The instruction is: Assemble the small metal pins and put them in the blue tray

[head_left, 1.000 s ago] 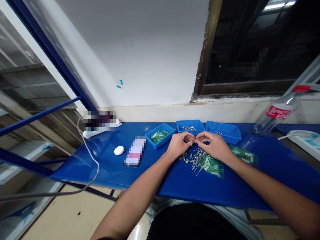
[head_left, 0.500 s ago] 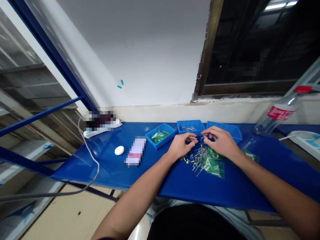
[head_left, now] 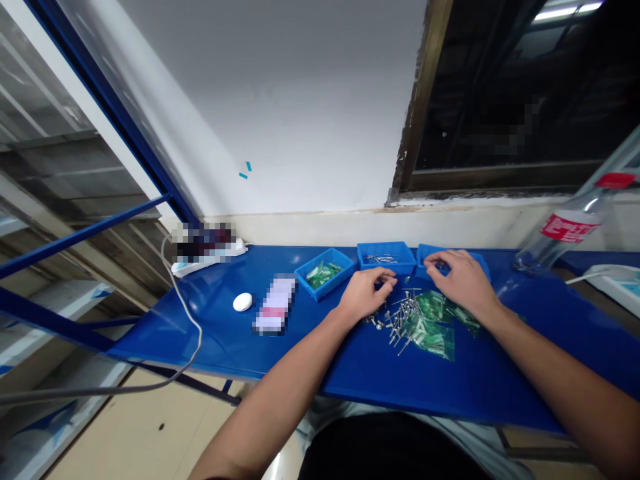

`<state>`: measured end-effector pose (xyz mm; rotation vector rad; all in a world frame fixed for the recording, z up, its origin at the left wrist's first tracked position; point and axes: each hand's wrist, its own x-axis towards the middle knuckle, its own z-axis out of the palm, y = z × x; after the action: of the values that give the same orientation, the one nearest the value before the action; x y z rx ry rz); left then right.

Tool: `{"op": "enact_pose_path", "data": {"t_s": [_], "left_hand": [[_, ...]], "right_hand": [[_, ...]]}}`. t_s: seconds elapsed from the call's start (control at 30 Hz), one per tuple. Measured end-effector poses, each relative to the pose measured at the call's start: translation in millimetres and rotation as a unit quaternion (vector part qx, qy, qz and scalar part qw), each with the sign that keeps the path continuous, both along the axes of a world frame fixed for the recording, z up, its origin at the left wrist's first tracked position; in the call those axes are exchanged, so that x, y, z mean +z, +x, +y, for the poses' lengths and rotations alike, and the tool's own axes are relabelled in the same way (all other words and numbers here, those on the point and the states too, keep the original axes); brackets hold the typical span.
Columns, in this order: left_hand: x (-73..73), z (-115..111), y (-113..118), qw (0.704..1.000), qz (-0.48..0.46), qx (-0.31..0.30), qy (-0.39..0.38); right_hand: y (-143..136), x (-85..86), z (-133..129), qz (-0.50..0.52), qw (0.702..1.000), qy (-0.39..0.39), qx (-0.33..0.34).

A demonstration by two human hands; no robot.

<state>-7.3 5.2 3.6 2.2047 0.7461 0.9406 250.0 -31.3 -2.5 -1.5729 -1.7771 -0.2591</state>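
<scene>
My left hand (head_left: 369, 292) is closed, its thumb and fingertips together beside the metal screws (head_left: 404, 315); anything between them is too small to make out. Over the front edge of the right blue bin (head_left: 479, 261) is my right hand (head_left: 459, 279), thumb and forefinger curled close, with its contents unclear. Green plastic packets (head_left: 431, 333) lie against the screws, below my right hand. Thin metal pieces lie in the middle blue bin (head_left: 385, 266). The left blue bin (head_left: 324, 289) contains more green packets.
A clear bottle (head_left: 567, 227) with a red cap stands at the right. On the left are a round white object (head_left: 243, 302), a blurred-out flat item (head_left: 275, 305), a power strip (head_left: 210, 257) and a grey cable (head_left: 193, 320). A wall rises behind the blue table (head_left: 360, 373).
My right hand has moved right, away from my left hand, to the right bin, uncovering more green packets. My left hand stays by the screws. The view has shifted slightly.
</scene>
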Motion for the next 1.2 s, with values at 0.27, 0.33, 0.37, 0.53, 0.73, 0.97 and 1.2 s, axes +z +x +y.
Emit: {"op": "enact_pose_path", "data": {"t_s": [0.27, 0.33, 0.37, 0.53, 0.73, 0.97, 1.2], "left_hand": [[4.1, 0, -4, 0.999, 0.012, 0.024, 0.024], [4.4, 1, -5, 0.999, 0.012, 0.034, 0.033], [4.3, 1, -5, 0.999, 0.011, 0.038, 0.035], [3.0, 2, -4, 0.998, 0.009, 0.052, 0.035], [4.6, 1, -3, 0.998, 0.004, 0.058, 0.035], [5.3, 0, -5, 0.998, 0.007, 0.051, 0.034], [6.6, -1, -5, 0.999, 0.003, 0.047, 0.027]], "right_hand": [[-33, 7.0, -14, -0.015, 0.973, -0.066, 0.220], [-40, 1.7, -15, -0.029, 0.960, -0.098, 0.262], [-43, -1.4, -15, -0.036, 0.954, -0.111, 0.275], [-50, -9.4, -13, -0.052, 0.936, -0.150, 0.313], [-61, 2.6, -18, -0.053, 0.921, -0.155, 0.352], [-62, -0.6, -15, -0.048, 0.923, -0.146, 0.352], [-53, -3.9, -11, 0.000, 0.942, -0.147, 0.302]]}}
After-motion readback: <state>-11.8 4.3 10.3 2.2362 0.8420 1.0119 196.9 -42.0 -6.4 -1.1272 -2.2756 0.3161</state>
